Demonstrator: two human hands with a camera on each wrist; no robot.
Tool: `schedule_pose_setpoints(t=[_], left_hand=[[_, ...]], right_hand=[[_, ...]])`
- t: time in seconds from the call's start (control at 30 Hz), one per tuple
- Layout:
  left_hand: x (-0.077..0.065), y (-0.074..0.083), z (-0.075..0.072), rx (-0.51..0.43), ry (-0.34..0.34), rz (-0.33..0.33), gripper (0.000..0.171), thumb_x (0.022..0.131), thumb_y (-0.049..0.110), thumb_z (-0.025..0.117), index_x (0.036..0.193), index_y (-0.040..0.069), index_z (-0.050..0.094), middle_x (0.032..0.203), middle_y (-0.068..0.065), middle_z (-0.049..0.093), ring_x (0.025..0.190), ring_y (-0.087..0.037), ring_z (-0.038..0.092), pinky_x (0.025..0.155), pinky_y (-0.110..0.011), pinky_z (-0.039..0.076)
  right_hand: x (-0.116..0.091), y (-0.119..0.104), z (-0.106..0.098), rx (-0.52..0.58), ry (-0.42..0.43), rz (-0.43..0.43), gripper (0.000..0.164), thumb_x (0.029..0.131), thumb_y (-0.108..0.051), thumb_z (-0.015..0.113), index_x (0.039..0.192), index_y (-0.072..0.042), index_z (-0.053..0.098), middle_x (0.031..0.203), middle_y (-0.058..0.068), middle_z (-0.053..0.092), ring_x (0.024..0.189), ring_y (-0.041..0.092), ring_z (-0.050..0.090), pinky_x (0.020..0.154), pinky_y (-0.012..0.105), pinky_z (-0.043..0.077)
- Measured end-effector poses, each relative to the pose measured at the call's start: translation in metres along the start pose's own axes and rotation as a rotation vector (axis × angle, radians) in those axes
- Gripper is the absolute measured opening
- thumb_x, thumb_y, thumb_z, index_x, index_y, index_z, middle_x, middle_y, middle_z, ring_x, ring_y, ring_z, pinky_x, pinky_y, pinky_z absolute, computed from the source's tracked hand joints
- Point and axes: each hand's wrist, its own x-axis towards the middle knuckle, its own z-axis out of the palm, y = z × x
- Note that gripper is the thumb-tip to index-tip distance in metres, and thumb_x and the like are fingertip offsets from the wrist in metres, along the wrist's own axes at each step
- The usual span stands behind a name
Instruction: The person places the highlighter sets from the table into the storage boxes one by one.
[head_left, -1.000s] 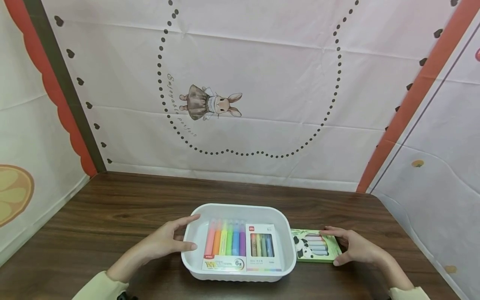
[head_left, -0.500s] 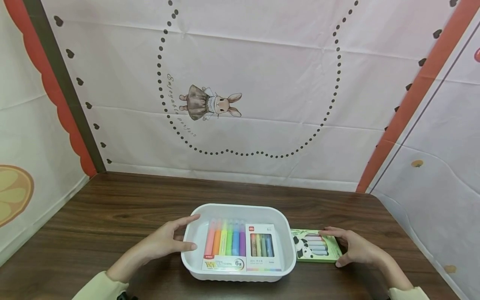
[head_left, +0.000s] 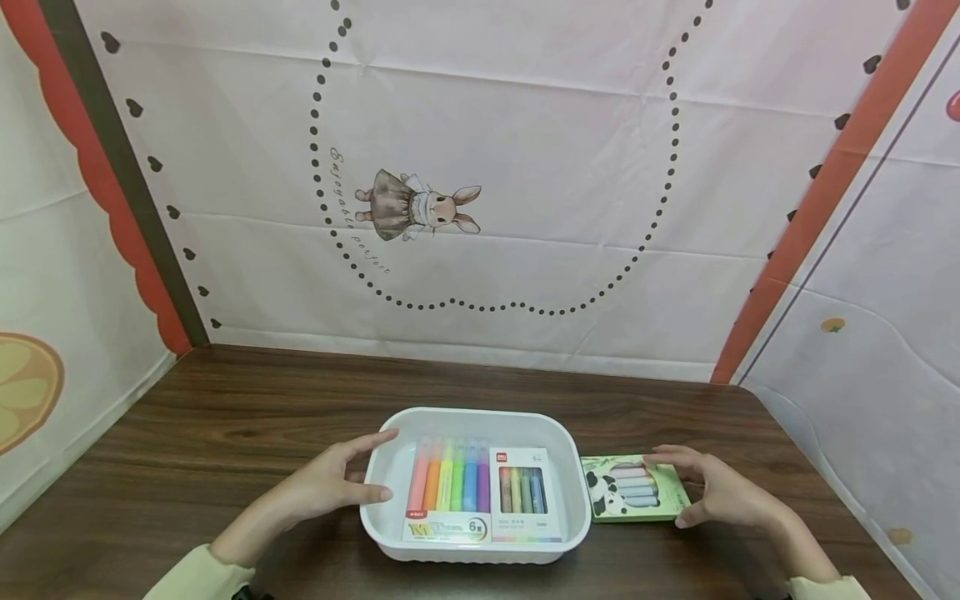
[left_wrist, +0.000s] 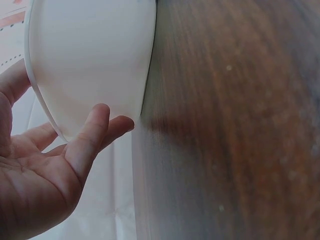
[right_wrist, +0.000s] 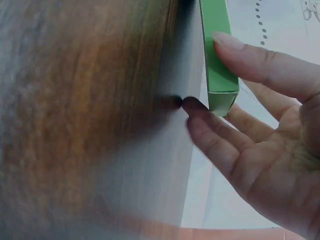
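Observation:
A white plastic tub stands in the middle front of the table in the head view. My left hand holds its left end, thumb and one finger over the rim, other fingers against the outer wall. Inside lie a pack of rainbow highlighters and a white windowed box of crayon-like sticks. Right of the tub, a flat green panda box shows pastel sticks through its window. My right hand grips its right end; in the right wrist view the thumb presses the box's green side.
The dark wood table extends behind and to both sides of the tub. A white cloth backdrop with a printed rabbit rises at the table's back edge, and patterned cloths hang at both sides.
My right hand and the right end of the panda box have shifted slightly to the right and up in the view. My left hand and the tub stay nearly the same.

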Motion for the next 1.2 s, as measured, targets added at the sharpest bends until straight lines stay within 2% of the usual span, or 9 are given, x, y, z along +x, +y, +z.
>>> schedule_pose_setpoints(t=[0.17, 0.33, 0.43, 0.6, 0.73, 1.0, 1.2], left_hand=[[0.000, 0.000, 0.000, 0.002, 0.000, 0.005, 0.083, 0.076, 0.018, 0.074, 0.140, -0.004, 0.026, 0.135, -0.040, 0.022, 0.099, -0.035, 0.058, 0.071, -0.033, 0.054], [-0.001, 0.000, 0.000, 0.006, 0.000, 0.005, 0.082, 0.076, 0.017, 0.074, 0.140, -0.004, 0.027, 0.135, -0.040, 0.023, 0.098, -0.035, 0.059, 0.070, -0.033, 0.054], [-0.001, 0.000, 0.000, 0.003, -0.001, 0.005, 0.082, 0.077, 0.017, 0.074, 0.140, -0.004, 0.026, 0.134, -0.040, 0.023, 0.099, -0.035, 0.059, 0.070, -0.033, 0.054], [-0.001, -0.001, 0.000, -0.005, -0.006, 0.008, 0.081, 0.077, 0.016, 0.073, 0.140, -0.004, 0.026, 0.134, -0.040, 0.022, 0.098, -0.034, 0.059, 0.070, -0.033, 0.054], [-0.001, -0.001, 0.000, -0.007, -0.006, 0.010, 0.081, 0.077, 0.016, 0.073, 0.140, -0.004, 0.026, 0.134, -0.040, 0.024, 0.097, -0.033, 0.060, 0.070, -0.033, 0.054], [-0.001, 0.000, 0.000, -0.002, -0.008, 0.008, 0.081, 0.077, 0.016, 0.073, 0.140, -0.004, 0.026, 0.135, -0.040, 0.022, 0.097, -0.032, 0.060, 0.070, -0.033, 0.054], [-0.001, 0.000, 0.000, 0.004, -0.005, 0.004, 0.081, 0.077, 0.017, 0.073, 0.140, -0.004, 0.026, 0.134, -0.041, 0.021, 0.097, -0.032, 0.060, 0.070, -0.032, 0.054]], right_hand=[[-0.002, 0.000, -0.001, 0.030, -0.001, -0.037, 0.077, 0.063, -0.011, 0.078, 0.129, 0.008, 0.043, 0.135, 0.041, 0.021, 0.104, -0.009, 0.045, 0.078, 0.017, 0.046], [-0.005, 0.001, -0.001, 0.099, 0.018, -0.022, 0.077, 0.069, -0.009, 0.076, 0.132, 0.011, 0.037, 0.136, 0.043, 0.017, 0.102, -0.006, 0.048, 0.075, 0.021, 0.049], [-0.007, 0.004, -0.002, 0.151, 0.017, 0.007, 0.076, 0.072, -0.008, 0.074, 0.133, 0.012, 0.034, 0.135, 0.042, 0.022, 0.102, -0.006, 0.048, 0.076, 0.021, 0.048], [-0.008, 0.008, -0.002, 0.274, -0.028, 0.027, 0.070, 0.078, -0.004, 0.068, 0.131, 0.018, 0.029, 0.126, 0.035, 0.042, 0.099, 0.009, 0.058, 0.075, 0.028, 0.052], [-0.009, 0.009, -0.001, 0.269, -0.019, 0.047, 0.061, 0.082, -0.006, 0.065, 0.128, 0.019, 0.034, 0.122, 0.027, 0.049, 0.095, 0.011, 0.060, 0.073, 0.030, 0.053], [-0.012, 0.008, -0.002, 0.335, 0.003, 0.119, 0.052, 0.088, -0.009, 0.058, 0.131, 0.010, 0.037, 0.117, 0.014, 0.056, 0.091, 0.015, 0.060, 0.067, 0.034, 0.053], [-0.015, 0.010, -0.002, 0.416, 0.000, 0.117, 0.040, 0.090, -0.008, 0.055, 0.129, -0.011, 0.052, 0.119, 0.010, 0.055, 0.089, 0.014, 0.060, 0.067, 0.031, 0.053]])
